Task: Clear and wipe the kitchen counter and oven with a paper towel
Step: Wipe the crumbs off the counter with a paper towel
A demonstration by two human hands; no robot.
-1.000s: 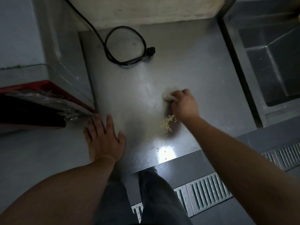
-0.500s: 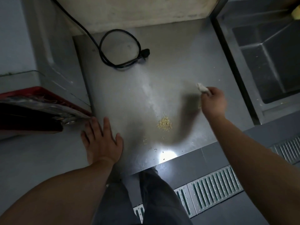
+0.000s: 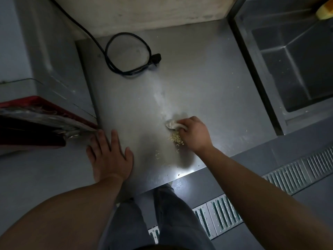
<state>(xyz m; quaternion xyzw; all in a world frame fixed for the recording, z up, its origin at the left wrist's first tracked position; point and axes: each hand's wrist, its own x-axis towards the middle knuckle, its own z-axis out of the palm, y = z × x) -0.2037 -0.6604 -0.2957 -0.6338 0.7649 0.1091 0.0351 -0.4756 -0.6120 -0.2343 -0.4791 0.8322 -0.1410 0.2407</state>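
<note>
A steel counter (image 3: 207, 83) lies below me. My right hand (image 3: 195, 134) grips a crumpled white paper towel (image 3: 172, 124) and holds it against the counter, just above a small pile of yellowish crumbs (image 3: 176, 138). More loose crumbs (image 3: 158, 154) are scattered toward the front edge. My left hand (image 3: 110, 156) rests flat on the counter's left front corner, fingers spread and straight.
A black power cord (image 3: 128, 55) lies coiled at the back of the counter. A red tray with foil (image 3: 41, 120) sticks out on the left, touching distance from my left fingertips. A steel sink (image 3: 297, 69) is on the right. Floor drain grates (image 3: 225, 213) run below.
My right hand has swept back left from the counter's right side to the crumb pile, with the towel down on the surface. My left hand stays put.
</note>
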